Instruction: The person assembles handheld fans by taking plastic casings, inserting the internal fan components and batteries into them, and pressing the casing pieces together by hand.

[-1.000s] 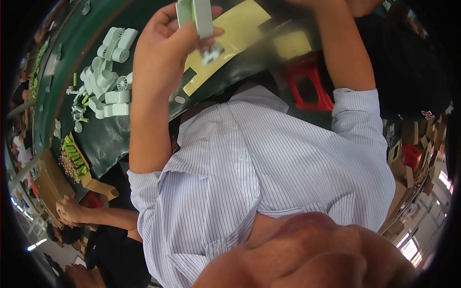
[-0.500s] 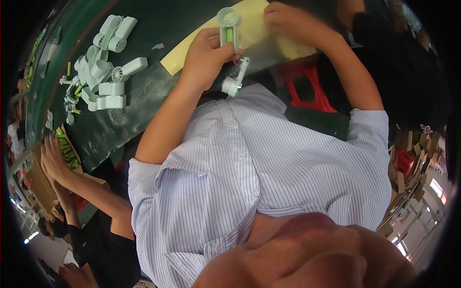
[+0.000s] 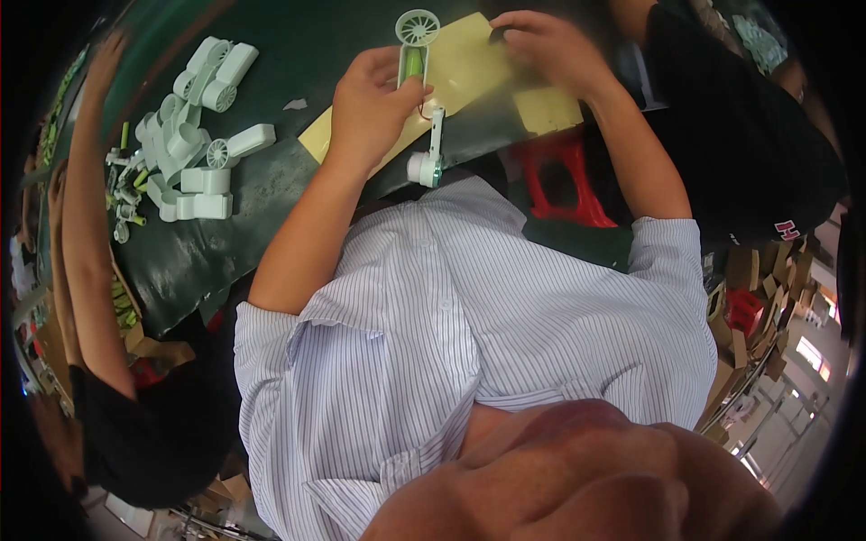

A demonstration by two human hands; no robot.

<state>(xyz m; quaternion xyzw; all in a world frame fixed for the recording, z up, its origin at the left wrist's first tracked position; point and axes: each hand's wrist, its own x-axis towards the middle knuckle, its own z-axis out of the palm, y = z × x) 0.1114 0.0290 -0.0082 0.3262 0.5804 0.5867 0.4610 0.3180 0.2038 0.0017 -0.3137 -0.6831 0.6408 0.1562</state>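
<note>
My left hand (image 3: pixel 374 99) grips a white plastic fan body with a round grille (image 3: pixel 416 29) and a green part inside. A white part with a short cylinder (image 3: pixel 428 159) hangs from it on thin wires. Further right, my right hand (image 3: pixel 541 45) rests fingers-down on a yellow sheet (image 3: pixel 469 77) that lies on the dark green table (image 3: pixel 280 180). I cannot tell whether it holds anything small.
A pile of several white fan housings (image 3: pixel 194 135) lies at the table's left, with small green and white parts (image 3: pixel 122 194) beside it. Another person's arm (image 3: pixel 81 225) reaches along the left edge. A red stool (image 3: pixel 564 185) stands under the table; someone in black (image 3: pixel 749 153) sits at the right.
The view has tilted, so the hands sit higher and more centred. My left hand has kept hold of the fan body, which now points its grille away. The right hand has come onto the yellow sheet.
</note>
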